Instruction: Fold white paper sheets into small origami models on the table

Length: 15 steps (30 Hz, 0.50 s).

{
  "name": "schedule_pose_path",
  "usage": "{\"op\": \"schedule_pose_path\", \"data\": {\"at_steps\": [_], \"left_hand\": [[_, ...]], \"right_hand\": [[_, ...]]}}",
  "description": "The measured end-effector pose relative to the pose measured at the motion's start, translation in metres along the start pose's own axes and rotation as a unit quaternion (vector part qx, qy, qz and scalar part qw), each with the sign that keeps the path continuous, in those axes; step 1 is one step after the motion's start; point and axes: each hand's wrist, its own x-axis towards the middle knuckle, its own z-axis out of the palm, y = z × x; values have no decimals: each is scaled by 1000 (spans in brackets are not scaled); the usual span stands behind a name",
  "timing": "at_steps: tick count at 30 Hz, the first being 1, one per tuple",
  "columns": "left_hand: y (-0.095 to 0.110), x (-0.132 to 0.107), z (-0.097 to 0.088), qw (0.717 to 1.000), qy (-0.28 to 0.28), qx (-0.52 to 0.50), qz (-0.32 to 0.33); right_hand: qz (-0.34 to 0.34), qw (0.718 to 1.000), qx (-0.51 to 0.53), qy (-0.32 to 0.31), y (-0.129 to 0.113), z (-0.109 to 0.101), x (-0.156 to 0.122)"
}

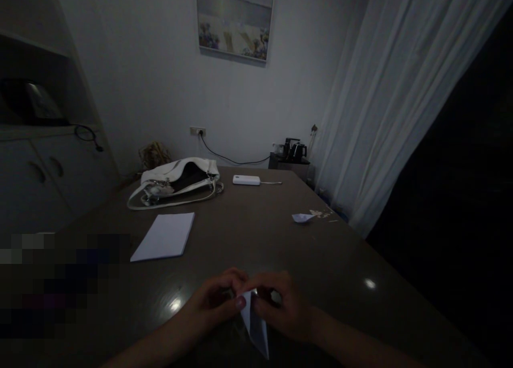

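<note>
Near the front of the dark table, a folded piece of white paper is pinched between my two hands, its pointed end hanging toward me. My left hand grips the upper left edge, with its thumb pressed on the paper. Opposite it, my right hand has its thumb and forefinger closed on the top right part. The fingers hide the upper folds. Left of my hands lies a stack of white paper sheets. Farther off to the right sits a small folded paper piece.
A white handbag stands open at the table's back left. To its right lies a white power bank with a short cable. Pale flakes or marks show near the right edge. A sheer curtain hangs beyond the table.
</note>
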Motion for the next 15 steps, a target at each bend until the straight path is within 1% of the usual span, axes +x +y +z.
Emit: {"op": "schedule_pose_path", "data": {"at_steps": [2, 7, 10, 13, 15], "left_hand": [[0, 1, -1, 1000, 13, 9, -3], [-8, 4, -4, 996, 81, 23, -28], [-12, 4, -4, 994, 99, 17, -38], [-12, 4, -2, 992, 114, 1, -56], [-12, 3, -2, 992, 111, -12, -67]], "right_hand": [[3, 1000, -10, 10, 0, 0, 0], [15, 997, -49, 66, 3, 4, 1], [24, 994, -64, 90, 5, 6, 2], [36, 993, -68, 91, 5, 6, 2], [38, 993, -61, 90, 5, 7, 2]]}}
